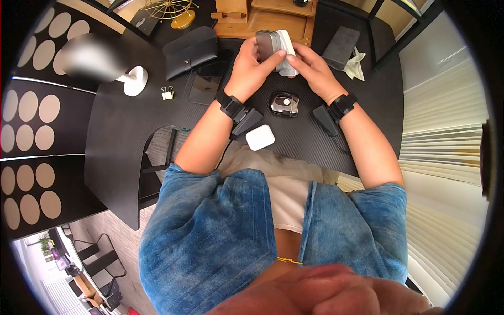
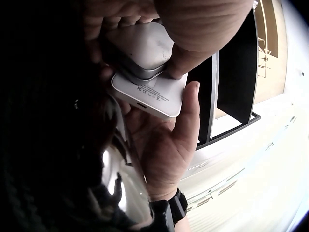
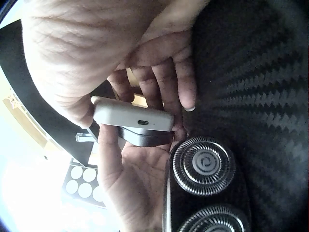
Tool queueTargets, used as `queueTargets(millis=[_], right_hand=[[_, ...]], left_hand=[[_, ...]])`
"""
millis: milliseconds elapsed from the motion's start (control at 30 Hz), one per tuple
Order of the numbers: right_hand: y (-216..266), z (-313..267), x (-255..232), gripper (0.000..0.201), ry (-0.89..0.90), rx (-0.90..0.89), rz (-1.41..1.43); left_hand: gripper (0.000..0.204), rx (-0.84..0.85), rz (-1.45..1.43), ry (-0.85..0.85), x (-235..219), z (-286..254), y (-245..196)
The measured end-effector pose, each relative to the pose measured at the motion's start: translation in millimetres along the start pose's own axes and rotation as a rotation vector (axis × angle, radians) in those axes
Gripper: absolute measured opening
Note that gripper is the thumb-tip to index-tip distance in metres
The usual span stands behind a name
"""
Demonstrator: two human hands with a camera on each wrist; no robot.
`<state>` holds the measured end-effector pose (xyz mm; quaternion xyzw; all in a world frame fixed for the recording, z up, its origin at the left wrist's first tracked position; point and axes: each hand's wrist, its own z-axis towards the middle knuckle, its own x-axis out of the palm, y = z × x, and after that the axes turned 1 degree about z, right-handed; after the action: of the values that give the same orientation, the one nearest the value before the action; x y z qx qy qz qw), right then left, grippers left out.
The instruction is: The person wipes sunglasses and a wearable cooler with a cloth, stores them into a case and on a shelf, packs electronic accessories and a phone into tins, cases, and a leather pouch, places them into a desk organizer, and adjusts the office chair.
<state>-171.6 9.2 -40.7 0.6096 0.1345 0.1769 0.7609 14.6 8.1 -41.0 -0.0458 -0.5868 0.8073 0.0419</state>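
Observation:
Above the desk, my left hand holds a silver-grey metal case with rounded corners. My right hand grips a white power bank, fingers behind it and thumb at its edge. The two things lie face against face, and both thumbs meet near the power bank. Small print marks its back, and a charging port shows in its edge in the right wrist view. Below the hands lies a shiny dark electric shaver with round heads. Nearer my body is a white rounded earbud case.
A black pouch, a dark flat panel and a binder clip lie to the left. Behind the hands stands a wooden organizer. At right are a dark grey block and a white cloth. A white stand is at far left.

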Motion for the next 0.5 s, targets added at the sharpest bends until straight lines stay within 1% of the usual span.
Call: queueTargets(millis=[100, 333, 400, 500], right_hand=[[-2.6, 1.1, -1.5, 0.053, 0.011, 0.017, 0.013], [-1.8, -0.1, 1.3, 0.058, 0.001, 0.043, 0.035], [-1.6, -0.6, 1.9, 0.059, -0.007, 0.04, 0.039], [-1.1, -0.4, 1.9, 0.059, 0.008, 0.038, 0.046]], left_hand=[[0.042, -0.042, 0.045, 0.041, -1.5, -0.6, -3.3], [0.041, -0.037, 0.065, 0.026, -0.3, -0.4, 0.1], [0.047, 0.004, 0.043, 0.002, -0.7, 0.9, 4.5], [0.049, 0.001, 0.053, 0.005, -1.0, 0.9, 4.2]])
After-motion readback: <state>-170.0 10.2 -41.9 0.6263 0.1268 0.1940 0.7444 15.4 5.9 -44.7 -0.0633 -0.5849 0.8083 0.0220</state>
